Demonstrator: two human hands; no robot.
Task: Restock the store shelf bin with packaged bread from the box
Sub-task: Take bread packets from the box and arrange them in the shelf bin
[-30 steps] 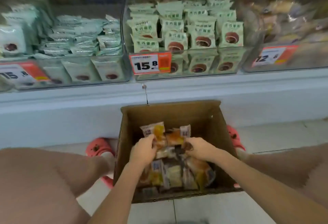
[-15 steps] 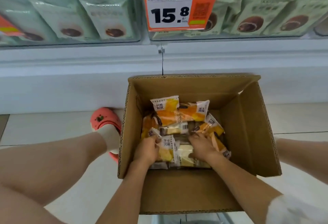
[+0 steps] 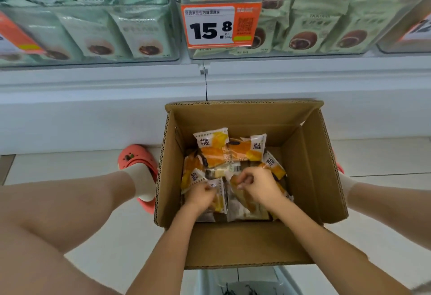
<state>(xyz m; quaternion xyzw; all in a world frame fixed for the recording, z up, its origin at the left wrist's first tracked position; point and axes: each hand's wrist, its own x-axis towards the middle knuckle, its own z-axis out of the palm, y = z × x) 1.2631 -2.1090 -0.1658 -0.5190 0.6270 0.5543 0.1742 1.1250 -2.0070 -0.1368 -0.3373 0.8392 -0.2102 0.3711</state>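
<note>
An open cardboard box (image 3: 310, 168) stands on the floor between my legs, holding several orange-and-white bread packs (image 3: 215, 146). Both hands are down inside it. My left hand (image 3: 201, 195) grips a bread pack (image 3: 218, 197) at the near left of the pile. My right hand (image 3: 258, 186) has its fingers curled and pinches the top edge of another pack (image 3: 245, 206) beside it. Above, clear shelf bins (image 3: 300, 55) hold green packaged buns behind a 15.8 price tag (image 3: 220, 26).
A white shelf base (image 3: 93, 112) runs across right behind the box. My coral clogs (image 3: 135, 157) flank the box on the tiled floor. A pale container (image 3: 247, 283) shows at the bottom edge, in front of the box.
My view dropped towards the box. Both hands moved from the middle of the pile to its near side; the right hand has lifted slightly, pinching a pack's edge.
</note>
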